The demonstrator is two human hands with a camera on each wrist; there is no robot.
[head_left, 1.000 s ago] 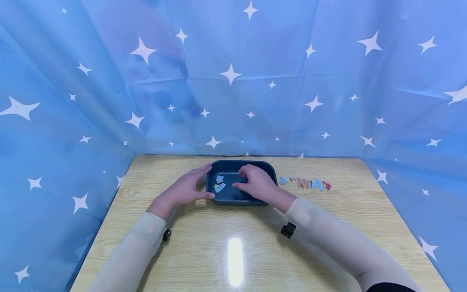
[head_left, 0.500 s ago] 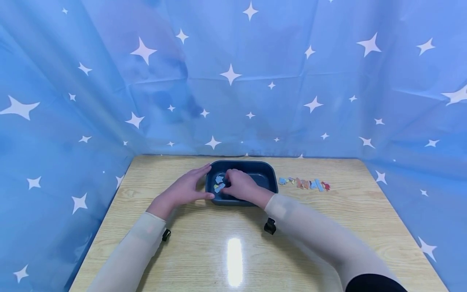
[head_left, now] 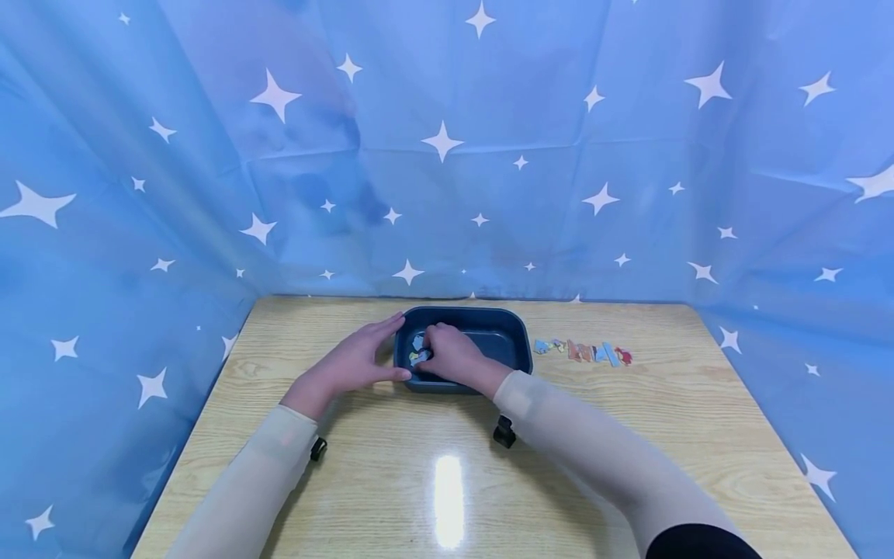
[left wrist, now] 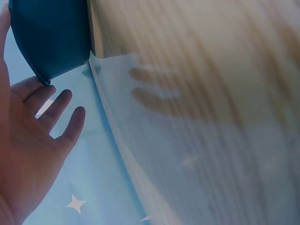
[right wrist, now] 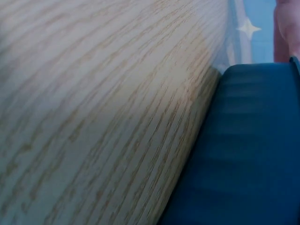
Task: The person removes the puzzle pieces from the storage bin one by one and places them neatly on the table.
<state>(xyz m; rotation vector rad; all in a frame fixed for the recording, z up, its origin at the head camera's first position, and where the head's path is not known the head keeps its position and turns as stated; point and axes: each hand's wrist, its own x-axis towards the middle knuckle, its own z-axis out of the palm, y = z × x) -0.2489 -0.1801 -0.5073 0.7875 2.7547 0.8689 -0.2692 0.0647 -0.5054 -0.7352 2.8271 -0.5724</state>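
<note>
A dark blue rectangular tray stands near the table's back edge. My left hand spans its left end in the head view, with the forefinger at the back corner and the thumb at the front corner. In the left wrist view, the left fingers are spread beside the tray wall. My right hand reaches inside the tray, its fingers bent down at small flat printed pieces in light blue and yellow. The fingertips overlap the nearer piece; I cannot tell whether they pinch it.
To the right of the tray, several printed flat pieces in blue, orange and red lie in a row on the wooden table. A blue curtain with white stars hangs behind and at both sides.
My right hand has moved left within the tray, from its middle to the flat pieces at the left end. The left hand keeps its place at the tray.
</note>
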